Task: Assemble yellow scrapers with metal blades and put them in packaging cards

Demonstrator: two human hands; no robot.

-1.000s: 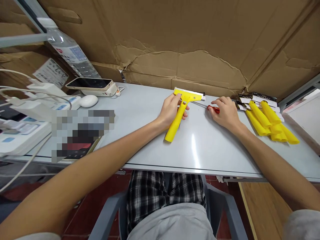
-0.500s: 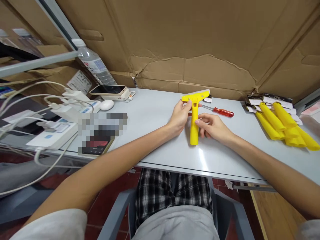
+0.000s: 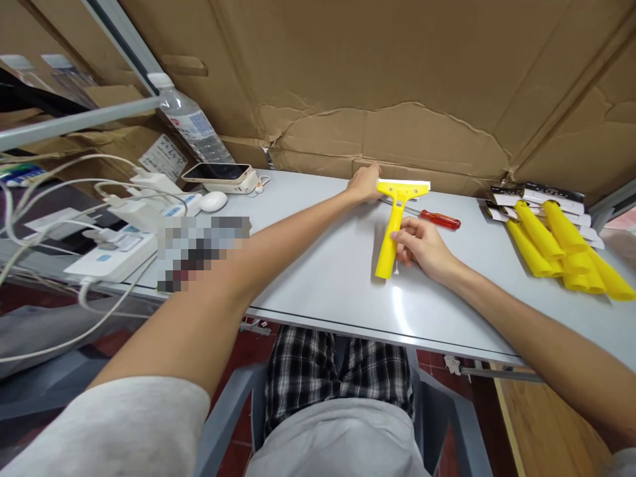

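Note:
A yellow scraper (image 3: 392,228) with a T-shaped head and a pale blade along its top edge is held over the table by my right hand (image 3: 420,245). That hand is closed on the handle, thumb in front, and the handle leans slightly with its lower end to the left. My left hand (image 3: 365,184) is stretched to the back of the table, close to the cardboard. Its fingertips are partly hidden behind the left end of the scraper head, so what they touch is unclear. Just right of the scraper lies a screwdriver (image 3: 440,219) with a red handle.
Several yellow scraper handles (image 3: 566,228) with black-and-white cards are piled at the right. Toward the left are a power strip (image 3: 112,258) with cables, a white mouse (image 3: 213,201), a phone (image 3: 218,173) and a water bottle (image 3: 193,126). Cardboard (image 3: 318,139) walls the back.
My left hand has let go of the scraper head and moved away to the back of the table. The scraper, now in my right hand alone, has tilted.

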